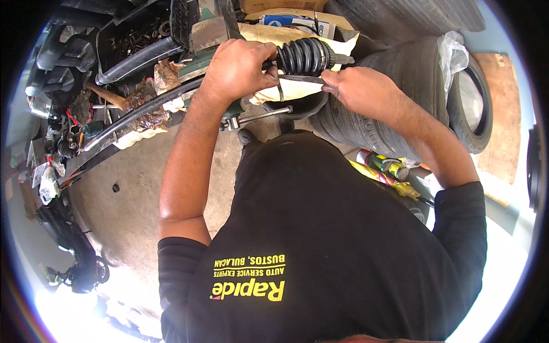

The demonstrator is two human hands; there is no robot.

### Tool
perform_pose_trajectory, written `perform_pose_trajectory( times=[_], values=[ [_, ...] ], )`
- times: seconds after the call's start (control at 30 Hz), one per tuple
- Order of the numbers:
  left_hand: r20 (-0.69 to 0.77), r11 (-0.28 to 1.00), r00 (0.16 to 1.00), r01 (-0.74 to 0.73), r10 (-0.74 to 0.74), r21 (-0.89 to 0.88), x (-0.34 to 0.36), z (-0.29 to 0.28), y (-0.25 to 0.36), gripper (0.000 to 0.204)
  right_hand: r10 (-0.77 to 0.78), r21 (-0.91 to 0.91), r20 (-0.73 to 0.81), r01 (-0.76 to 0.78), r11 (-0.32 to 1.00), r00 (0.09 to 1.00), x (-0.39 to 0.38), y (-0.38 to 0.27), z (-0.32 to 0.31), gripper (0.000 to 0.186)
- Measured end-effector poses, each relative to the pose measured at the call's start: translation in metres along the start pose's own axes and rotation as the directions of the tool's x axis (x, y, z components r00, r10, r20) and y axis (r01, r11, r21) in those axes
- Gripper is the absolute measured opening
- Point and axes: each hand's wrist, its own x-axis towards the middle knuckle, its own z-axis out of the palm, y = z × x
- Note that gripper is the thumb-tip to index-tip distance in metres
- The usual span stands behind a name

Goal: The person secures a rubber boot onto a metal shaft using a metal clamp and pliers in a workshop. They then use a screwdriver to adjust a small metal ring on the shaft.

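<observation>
At the far side of the bench, a black ribbed rubber boot (303, 56) sits on a drive axle; its splined metal end (343, 59) points right. My left hand (243, 66) is closed at the boot's narrow left end, its fingertips pinched on something too small to make out. A thin dark strip (281, 93) hangs just below those fingers. My right hand (357, 88) is closed on a dark, narrow tool (309, 81), which lies along the near side of the boot. Its exact kind is partly hidden by my fingers.
Beneath the hands is a green bench vise (200, 63) with a metal handle bar (266, 115). Left of it lie a hammer (108, 96), greasy rags and a black bin (140, 63) of small parts. Stacked tires (389, 86) stand at the right, near several spray cans (382, 163).
</observation>
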Motion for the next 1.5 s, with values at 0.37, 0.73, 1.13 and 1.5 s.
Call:
perform_pose_trajectory(
  times=[0.37, 0.73, 1.13, 1.5],
  values=[
    [-0.032, 0.999, 0.999, -0.035, 0.035, 0.021, -0.002, 0.006, -0.003, 0.024, -0.044, 0.011, 0.026, 0.044, 0.999, 0.999, -0.002, 0.000, -0.005, 0.022],
    [-0.037, 1.000, 0.999, -0.026, 0.026, 0.001, -0.002, 0.009, -0.004, 0.027, -0.069, -0.033, 0.001, 0.069, 0.997, 0.998, 0.001, 0.003, 0.000, 0.015],
    [-0.446, 0.973, 0.878, 0.086, -0.175, -0.213, -0.040, -0.017, 0.023, 0.025, -0.026, -0.062, -0.009, 0.025, 0.998, 1.000, 0.004, 0.001, -0.003, 0.021],
    [0.303, -0.063, 0.637, 0.370, -0.709, -0.927, -0.090, 0.077, 0.108, 0.035, -0.033, -0.097, 0.040, 0.037, 0.995, 0.999, 0.010, -0.006, -0.006, 0.027]
  ],
)
